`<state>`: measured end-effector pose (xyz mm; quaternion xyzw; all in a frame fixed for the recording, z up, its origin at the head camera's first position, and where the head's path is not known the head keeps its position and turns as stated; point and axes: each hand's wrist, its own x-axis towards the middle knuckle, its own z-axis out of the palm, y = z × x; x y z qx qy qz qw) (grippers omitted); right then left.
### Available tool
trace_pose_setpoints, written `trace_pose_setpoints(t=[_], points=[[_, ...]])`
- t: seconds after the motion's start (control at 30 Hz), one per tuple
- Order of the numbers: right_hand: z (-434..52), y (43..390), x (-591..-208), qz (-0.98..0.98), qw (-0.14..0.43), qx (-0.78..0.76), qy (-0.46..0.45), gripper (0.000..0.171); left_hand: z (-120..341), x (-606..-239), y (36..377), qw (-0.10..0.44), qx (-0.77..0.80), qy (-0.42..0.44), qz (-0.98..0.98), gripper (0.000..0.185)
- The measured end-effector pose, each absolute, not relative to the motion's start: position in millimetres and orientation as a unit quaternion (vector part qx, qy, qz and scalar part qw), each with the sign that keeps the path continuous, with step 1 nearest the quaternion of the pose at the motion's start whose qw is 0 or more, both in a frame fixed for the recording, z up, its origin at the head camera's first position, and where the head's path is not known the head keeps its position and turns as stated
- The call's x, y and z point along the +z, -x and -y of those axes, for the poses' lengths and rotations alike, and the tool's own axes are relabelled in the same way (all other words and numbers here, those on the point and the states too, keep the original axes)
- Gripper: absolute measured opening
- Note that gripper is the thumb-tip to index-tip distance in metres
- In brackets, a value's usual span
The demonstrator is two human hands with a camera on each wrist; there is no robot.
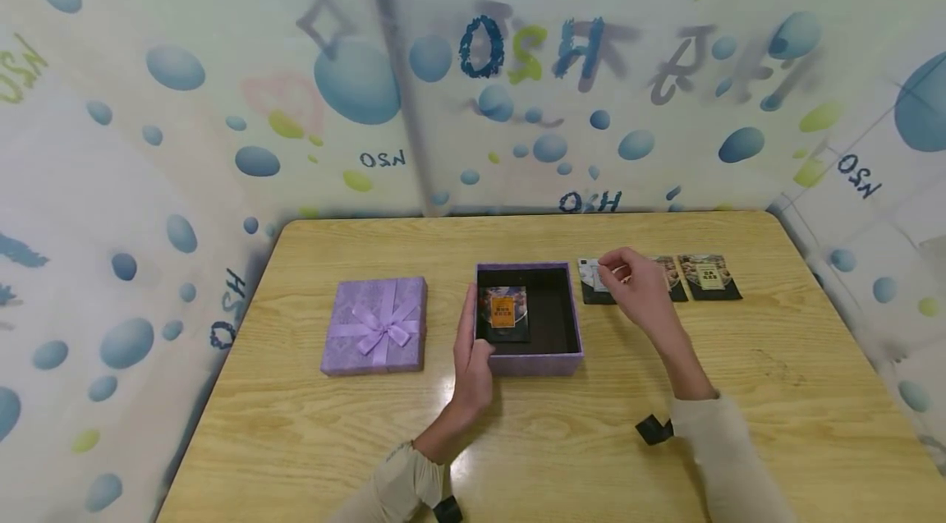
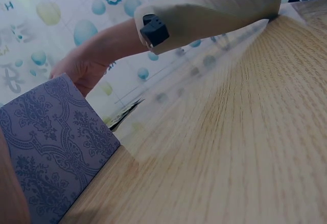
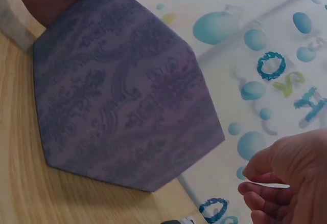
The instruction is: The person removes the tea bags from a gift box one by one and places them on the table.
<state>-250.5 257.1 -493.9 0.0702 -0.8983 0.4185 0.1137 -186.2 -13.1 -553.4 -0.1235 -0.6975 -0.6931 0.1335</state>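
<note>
1. Currently, the left hand [image 1: 473, 367] grips the purple box [image 1: 535, 365] at its eight-to-nine o'clock side, the fingers lying along the outer wall and the thumb at the near-left corner.
2. Inside that lidless box, whose interior is black, one dark packet with an orange label [image 1: 504, 314] lies flat toward nine o'clock, near the gripping hand.
3. The right hand [image 1: 641, 293] is between two and three o'clock from the box, its fingers loosely bent — the right wrist view shows nothing held, with a gap between thumb and fingers.
4. Its fingertips are over the nearest packet of the row [image 1: 597, 294], which is partly covered by the hand; whether they touch it, I cannot tell.
5. Farther along toward three o'clock come a middle packet [image 1: 676, 281], also half hidden, and a far-right packet [image 1: 709, 277] with a pale label, in full view.
6. At nine o'clock from the box, well apart from the left hand, the purple lid [image 1: 347, 350] lies flat, with a lilac ribbon bow [image 1: 386, 328] on top.
7. Everything rests on a wood-grain table [image 1: 554, 433]; beyond its twelve o'clock edge hangs a pale backdrop [image 1: 443, 121] with blue and green drops.
</note>
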Motion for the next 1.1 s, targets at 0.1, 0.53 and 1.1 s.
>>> trace_pose_setpoints(t=[0.1,0.53,1.1], points=[[-249.8,249.8,-493.8,0.892,0.125,0.428,-0.081,0.015,13.0,-553.1,186.2,0.136,-0.693,0.124,0.697,0.091],[-214.3,237.5,-481.9,0.872,0.130,0.458,-0.115,0.009,13.4,-555.0,186.5,0.141,-0.698,0.128,0.691,0.090],[-188.6,226.3,-472.4,0.886,0.088,0.425,-0.164,0.016,14.2,-556.5,189.2,0.129,-0.703,0.123,0.688,0.091]])
